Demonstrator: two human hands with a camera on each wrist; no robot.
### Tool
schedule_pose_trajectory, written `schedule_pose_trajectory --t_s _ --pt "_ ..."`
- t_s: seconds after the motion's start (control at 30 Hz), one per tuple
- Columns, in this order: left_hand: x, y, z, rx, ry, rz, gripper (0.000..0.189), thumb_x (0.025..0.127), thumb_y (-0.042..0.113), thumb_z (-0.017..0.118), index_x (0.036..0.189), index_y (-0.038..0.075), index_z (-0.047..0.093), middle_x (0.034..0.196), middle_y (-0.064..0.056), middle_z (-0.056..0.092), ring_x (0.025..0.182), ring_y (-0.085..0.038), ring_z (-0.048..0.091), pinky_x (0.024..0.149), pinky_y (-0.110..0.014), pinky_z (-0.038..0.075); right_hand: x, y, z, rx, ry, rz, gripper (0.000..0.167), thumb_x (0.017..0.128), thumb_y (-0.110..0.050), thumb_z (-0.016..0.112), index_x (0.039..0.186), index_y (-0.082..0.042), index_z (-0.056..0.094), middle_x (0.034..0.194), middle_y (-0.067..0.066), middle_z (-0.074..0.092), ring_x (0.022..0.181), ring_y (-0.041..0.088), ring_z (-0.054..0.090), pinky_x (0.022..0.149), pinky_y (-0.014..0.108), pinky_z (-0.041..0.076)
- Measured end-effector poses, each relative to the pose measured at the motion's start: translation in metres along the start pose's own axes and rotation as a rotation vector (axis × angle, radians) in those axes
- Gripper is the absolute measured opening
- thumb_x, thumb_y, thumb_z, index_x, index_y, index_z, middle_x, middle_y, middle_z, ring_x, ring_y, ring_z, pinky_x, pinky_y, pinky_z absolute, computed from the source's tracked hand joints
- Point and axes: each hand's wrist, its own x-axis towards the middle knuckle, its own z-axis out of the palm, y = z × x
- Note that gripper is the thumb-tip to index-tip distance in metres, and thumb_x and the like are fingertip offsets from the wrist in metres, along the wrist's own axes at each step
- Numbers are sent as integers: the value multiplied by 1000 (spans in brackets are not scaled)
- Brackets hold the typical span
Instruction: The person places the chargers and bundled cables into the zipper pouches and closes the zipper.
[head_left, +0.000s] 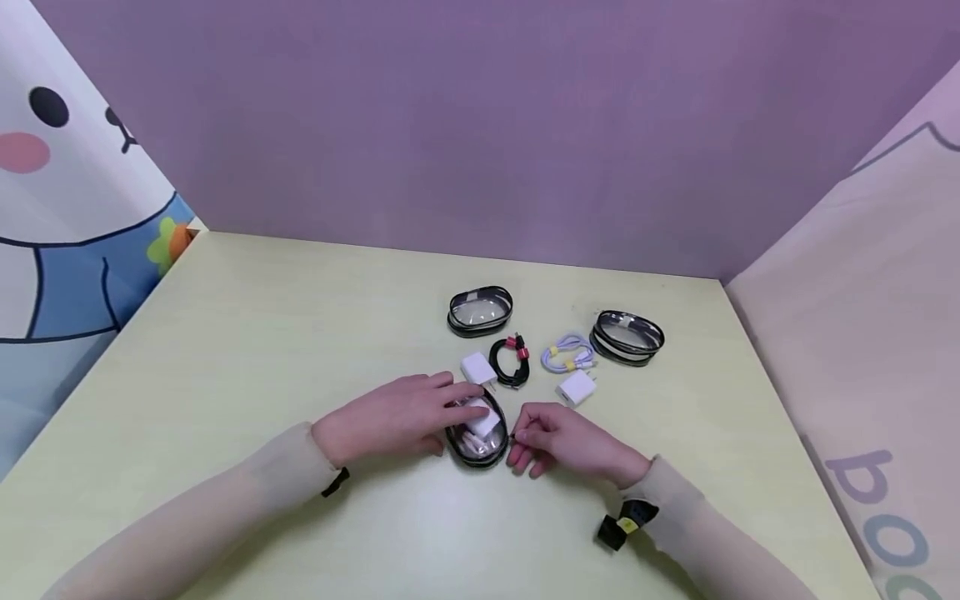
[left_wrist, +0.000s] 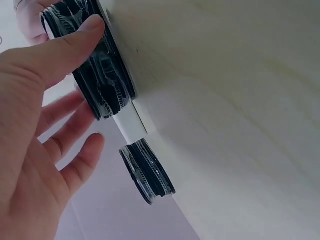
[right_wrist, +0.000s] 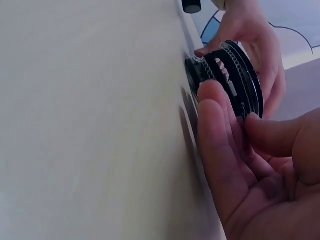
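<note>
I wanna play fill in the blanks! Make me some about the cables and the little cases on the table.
1. The coiled black cable has bands coloured ____.
2. The coiled lavender cable has ties coloured ____.
3. Altogether, the pale yellow table has ____ clear oval cases with black zipped rims.
4. The person's hand whose fingers reach over the nearest case is the ____ one.

Missing words: red; yellow; three; left.

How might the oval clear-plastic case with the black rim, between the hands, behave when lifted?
The oval case would probably keep its shape, given its black rim; its glossy clear plastic may feel slippery. The white boxy charger showing within its outline could shift if tilted.
</note>
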Motion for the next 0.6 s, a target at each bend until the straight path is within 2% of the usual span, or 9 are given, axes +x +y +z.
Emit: schedule_pose_trajectory --t_s 0.13,0.4,0.5,0.6 --pt "-1 1 1 9 16 26 64 79 26 86 137 23 59 140 -1 52 105 -19 55 78 -31 52 2 0 -3 -26 87 -10 12 104 -2 45 100 5 54 92 18 71 83 30 71 69 39 60" --pt "0 0 2 131 81 90 45 90 10 72 130 28 64 129 3 58 110 -17 51 79 -29 49 7 -8 -3 -154 218 -56 11 102 -2 51 97 3 59 85 14 70 77 28 70 65 36 59" --pt "0 0 4 135 101 115 45 91 6 70 127 31 65 125 5 58 112 -17 49 84 -30 48 10 -8 -3 -190 247 -67 10 101 -2 53 95 0 61 83 12 69 75 26 70 64 36 59" --pt "2 1 6 109 94 153 50 92 4 68 132 33 63 133 4 57 122 -18 49 92 -33 47 12 -8 -3 -211 255 -70 10 101 -3 55 94 -3 62 82 11 69 74 24 69 64 36 58"
